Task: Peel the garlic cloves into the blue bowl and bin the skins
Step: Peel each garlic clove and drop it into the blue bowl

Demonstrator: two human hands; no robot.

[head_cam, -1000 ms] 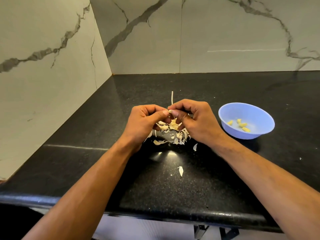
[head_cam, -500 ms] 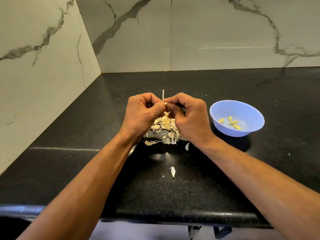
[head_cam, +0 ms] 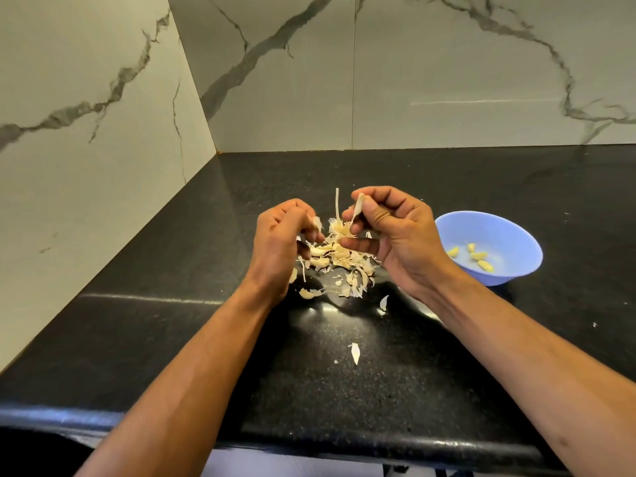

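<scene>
Head view, items listed against the skin pile (head_cam: 339,259): right hand (head_cam: 395,235), thumb and forefinger pinching a garlic clove (head_cam: 358,208) above the pile; left hand (head_cam: 282,235), fingers curled, pinching a skin scrap (head_cam: 316,222) at its left edge; blue bowl (head_cam: 495,270) holding peeled cloves (head_cam: 476,256), right of it; black counter (head_cam: 172,321) beneath.

Landmark: heap of garlic skins and cloves (head_cam: 339,261) on the countertop (head_cam: 447,187). Left hand (head_cam: 280,244) sits at the heap's left edge; right hand (head_cam: 395,235) at its right, above it. Bowl (head_cam: 516,270) stands right of the heap, beyond the right hand, with peeled cloves (head_cam: 476,258) inside. One loose skin (head_cam: 354,352) lies in front of the heap, another scrap (head_cam: 383,302) just before its right edge. Walls (head_cam: 413,80) stand behind and left.
</scene>
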